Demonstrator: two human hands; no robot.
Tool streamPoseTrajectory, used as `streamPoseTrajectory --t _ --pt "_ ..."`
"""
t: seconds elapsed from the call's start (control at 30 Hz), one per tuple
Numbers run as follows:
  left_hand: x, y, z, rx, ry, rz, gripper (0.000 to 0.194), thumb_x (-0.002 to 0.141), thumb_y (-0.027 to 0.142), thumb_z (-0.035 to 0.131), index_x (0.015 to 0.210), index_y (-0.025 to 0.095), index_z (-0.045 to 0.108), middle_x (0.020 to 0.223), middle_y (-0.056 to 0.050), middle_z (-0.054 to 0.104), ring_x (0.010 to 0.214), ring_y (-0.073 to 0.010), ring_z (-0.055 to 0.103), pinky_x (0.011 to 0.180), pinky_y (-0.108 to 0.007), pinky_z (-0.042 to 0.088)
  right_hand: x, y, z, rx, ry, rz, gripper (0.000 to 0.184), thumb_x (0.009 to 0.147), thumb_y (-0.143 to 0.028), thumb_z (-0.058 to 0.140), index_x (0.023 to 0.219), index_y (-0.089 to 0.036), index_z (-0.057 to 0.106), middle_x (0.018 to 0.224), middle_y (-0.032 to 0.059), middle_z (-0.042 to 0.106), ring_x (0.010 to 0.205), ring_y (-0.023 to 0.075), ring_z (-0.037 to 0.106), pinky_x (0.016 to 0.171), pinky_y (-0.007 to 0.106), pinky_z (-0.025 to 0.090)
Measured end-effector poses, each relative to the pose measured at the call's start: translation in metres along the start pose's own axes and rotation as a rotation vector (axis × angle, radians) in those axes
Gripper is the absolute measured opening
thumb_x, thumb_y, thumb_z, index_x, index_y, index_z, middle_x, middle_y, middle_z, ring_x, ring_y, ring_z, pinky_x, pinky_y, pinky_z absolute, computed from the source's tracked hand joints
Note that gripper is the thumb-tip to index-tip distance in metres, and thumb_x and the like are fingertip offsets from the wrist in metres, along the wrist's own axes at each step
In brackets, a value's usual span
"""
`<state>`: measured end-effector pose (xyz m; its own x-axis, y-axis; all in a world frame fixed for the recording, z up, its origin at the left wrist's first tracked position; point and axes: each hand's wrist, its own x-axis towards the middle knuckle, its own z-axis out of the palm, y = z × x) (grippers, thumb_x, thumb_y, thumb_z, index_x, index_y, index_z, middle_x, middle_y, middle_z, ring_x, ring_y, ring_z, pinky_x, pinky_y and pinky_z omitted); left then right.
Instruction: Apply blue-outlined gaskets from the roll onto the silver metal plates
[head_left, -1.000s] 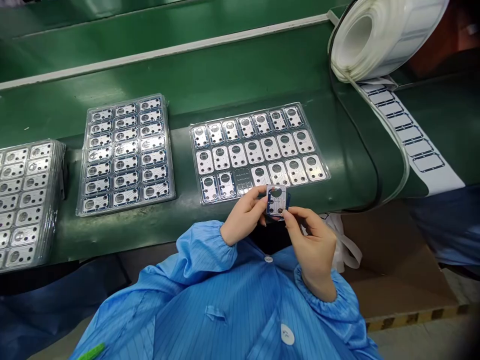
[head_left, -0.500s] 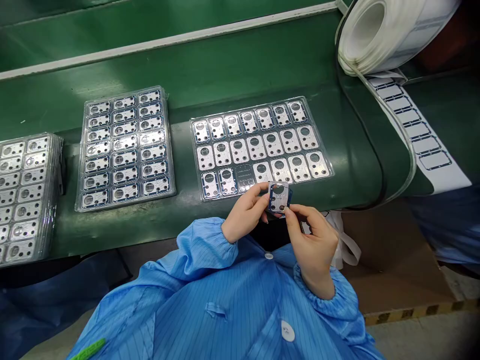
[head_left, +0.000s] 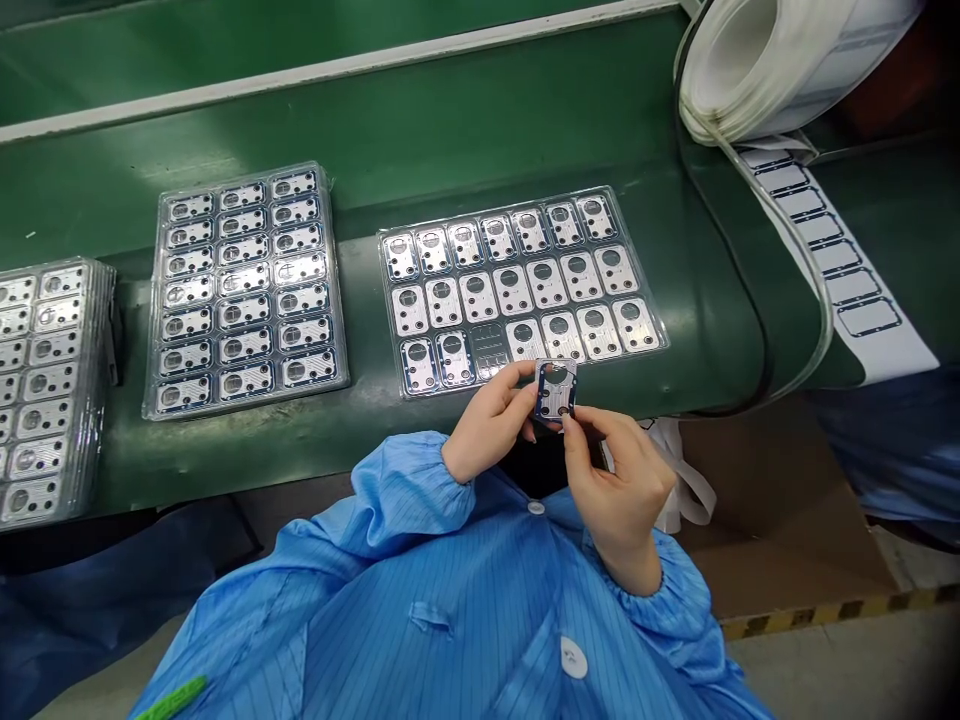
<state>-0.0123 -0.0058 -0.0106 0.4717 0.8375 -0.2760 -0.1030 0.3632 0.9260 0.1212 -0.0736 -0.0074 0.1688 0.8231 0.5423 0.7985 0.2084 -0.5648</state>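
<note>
A small silvery metal plate with one large hole, several small holes and a blue frame-shaped sticker along its edges is held up in front of my chest. My left hand is closed on its left side, thumb in front and fingers behind. My right hand pinches its lower right corner between thumb and index finger. Just behind the hands lies a clear plastic tray of similar plates, some edged in blue and others plain. One pocket in its front row holds no plate.
To the left stand a stack of filled trays and a taller stack at the edge. A roll of white backing hangs upper right; its strip carries blue frame stickers. A cable curves beside it. Below is a cardboard box.
The blue edge that stuck out right of the plate now lies closer to it. My right thumb has shifted slightly left along the lower edge. The view has moved a little.
</note>
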Motion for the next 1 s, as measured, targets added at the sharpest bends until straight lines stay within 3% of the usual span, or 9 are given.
streamPoseTrajectory --t 0.17,1.0 --pt "-0.0009 0.0007 -0.0009 0.018 0.018 -0.035 0.034 0.095 0.032 0.052 0.124 0.015 0.054 0.079 -0.001 0.063 0.052 -0.0067 0.053 0.054 -0.021 0.046 0.0003 -0.0003 0.0010 -0.004 -0.014 -0.002 0.010 0.090 -0.017 0.062 0.099 -0.021 0.065 0.083 0.0035 0.073 0.072 0.0158 0.068 0.066 0.029 0.055" --pt "-0.0007 -0.0007 0.0000 -0.003 0.012 -0.014 0.035 0.095 0.035 0.052 0.124 0.015 0.052 0.075 0.000 0.061 0.055 -0.0084 0.055 0.054 -0.022 0.045 -0.0033 0.0076 0.0059 -0.155 0.004 -0.133 0.016 0.089 -0.014 0.063 0.103 -0.020 0.063 0.087 0.0064 0.074 0.078 0.0173 0.071 0.072 0.028 0.057"
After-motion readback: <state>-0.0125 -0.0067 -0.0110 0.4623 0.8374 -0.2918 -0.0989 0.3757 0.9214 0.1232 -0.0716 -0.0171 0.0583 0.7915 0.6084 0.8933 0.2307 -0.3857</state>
